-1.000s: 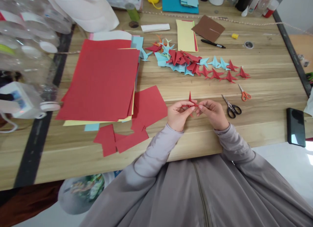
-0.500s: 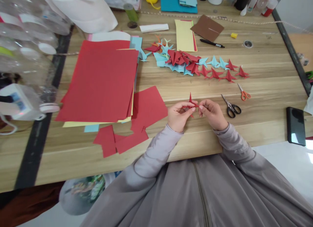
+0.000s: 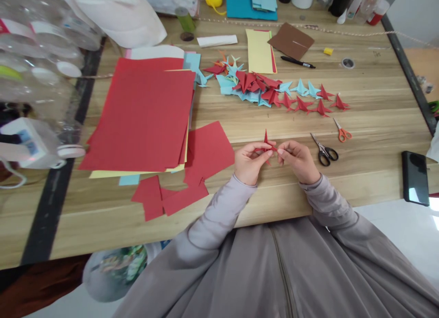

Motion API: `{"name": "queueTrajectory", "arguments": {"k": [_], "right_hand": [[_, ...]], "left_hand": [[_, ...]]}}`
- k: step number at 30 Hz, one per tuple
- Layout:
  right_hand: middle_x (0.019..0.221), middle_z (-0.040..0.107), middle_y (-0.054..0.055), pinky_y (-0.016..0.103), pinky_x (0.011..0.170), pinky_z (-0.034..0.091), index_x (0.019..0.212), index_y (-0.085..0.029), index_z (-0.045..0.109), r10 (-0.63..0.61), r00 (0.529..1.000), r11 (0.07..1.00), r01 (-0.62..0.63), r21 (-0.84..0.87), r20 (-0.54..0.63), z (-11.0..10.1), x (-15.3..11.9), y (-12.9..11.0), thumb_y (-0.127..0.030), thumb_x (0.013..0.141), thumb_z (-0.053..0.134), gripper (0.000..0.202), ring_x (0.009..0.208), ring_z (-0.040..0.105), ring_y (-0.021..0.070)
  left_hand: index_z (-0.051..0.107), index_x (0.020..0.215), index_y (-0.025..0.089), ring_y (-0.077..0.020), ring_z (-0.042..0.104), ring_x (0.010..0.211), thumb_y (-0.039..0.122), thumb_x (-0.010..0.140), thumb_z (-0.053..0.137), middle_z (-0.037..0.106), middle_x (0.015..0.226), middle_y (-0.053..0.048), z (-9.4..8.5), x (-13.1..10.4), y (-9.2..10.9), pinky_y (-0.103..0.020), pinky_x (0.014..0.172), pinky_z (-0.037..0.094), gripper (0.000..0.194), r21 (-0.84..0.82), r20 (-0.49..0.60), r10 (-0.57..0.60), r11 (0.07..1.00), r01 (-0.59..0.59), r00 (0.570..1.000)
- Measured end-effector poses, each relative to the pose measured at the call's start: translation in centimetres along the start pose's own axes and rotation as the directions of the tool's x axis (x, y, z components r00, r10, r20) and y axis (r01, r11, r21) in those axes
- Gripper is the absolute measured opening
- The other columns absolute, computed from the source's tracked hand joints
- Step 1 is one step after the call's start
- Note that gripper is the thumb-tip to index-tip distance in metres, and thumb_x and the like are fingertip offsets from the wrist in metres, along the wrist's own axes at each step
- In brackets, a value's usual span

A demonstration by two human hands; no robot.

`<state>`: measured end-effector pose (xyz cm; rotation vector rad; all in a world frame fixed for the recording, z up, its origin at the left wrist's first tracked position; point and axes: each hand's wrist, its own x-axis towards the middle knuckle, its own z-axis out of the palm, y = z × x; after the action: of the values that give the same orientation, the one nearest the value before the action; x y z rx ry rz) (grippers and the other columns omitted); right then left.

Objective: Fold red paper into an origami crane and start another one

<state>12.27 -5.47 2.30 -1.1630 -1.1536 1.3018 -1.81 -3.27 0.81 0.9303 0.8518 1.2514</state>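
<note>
Centre: left hand (image 3: 249,161) and right hand (image 3: 297,159), both pinching one red folded paper (image 3: 266,140). Right of centre: black-handled scissors (image 3: 324,152). Upper centre: folded cranes (image 3: 270,87).

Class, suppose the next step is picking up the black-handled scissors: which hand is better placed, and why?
Probably the right: the right hand is nearer the black-handled scissors, though it pinches one tip of the folded red paper. The left hand holds that paper farther away.
</note>
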Motion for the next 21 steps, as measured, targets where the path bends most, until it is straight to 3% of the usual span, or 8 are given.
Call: {"name": "queueTrajectory", "arguments": {"k": [5, 14, 21], "right_hand": [[0.063, 0.065, -0.001, 0.028, 0.058, 0.053, 0.081, -0.017, 0.061, 0.0, 1.0, 0.998, 0.0, 0.07, 0.005, 0.17, -0.09, -0.18, -0.048, 0.076, 0.069, 0.032, 0.056, 0.06, 0.0111], [0.062, 0.065, -0.001, 0.027, 0.057, 0.053, 0.077, -0.017, 0.061, -0.006, 1.0, 1.0, 0.005, -0.022, -0.013, 0.14, -0.14, -0.22, -0.05, 0.077, 0.067, 0.034, 0.054, 0.06, 0.0109], [0.063, 0.062, -0.001, 0.026, 0.056, 0.05, 0.075, -0.018, 0.056, -0.045, 0.999, 0.995, 0.044, -0.092, -0.001, 0.19, -0.2, -0.12, -0.057, 0.079, 0.062, 0.039, 0.054, 0.058, 0.0101]], "left_hand": [[0.069, 0.068, 0.017, -0.011, 0.064, 0.058, 0.019, 0.055, 0.082, 0.074, 0.083, -0.004, 0.12, 0.24, 0.63, -0.022, 0.051, 0.05, 0.018, -0.083, -0.066, -0.048, 0.996, 0.043, 0.997], [0.069, 0.066, 0.018, -0.0106, 0.063, 0.054, 0.02, 0.054, 0.082, 0.074, 0.082, -0.004, 0.27, 0.16, 0.55, -0.02, 0.043, 0.046, 0.018, -0.092, -0.062, -0.084, 0.993, 0.078, 0.995], [0.07, 0.067, 0.017, -0.0124, 0.066, 0.063, 0.021, 0.056, 0.082, 0.074, 0.083, -0.005, 0.34, -0.01, 0.4, -0.023, 0.053, 0.051, 0.018, -0.049, -0.05, -0.054, 0.997, 0.051, 0.997]]}}
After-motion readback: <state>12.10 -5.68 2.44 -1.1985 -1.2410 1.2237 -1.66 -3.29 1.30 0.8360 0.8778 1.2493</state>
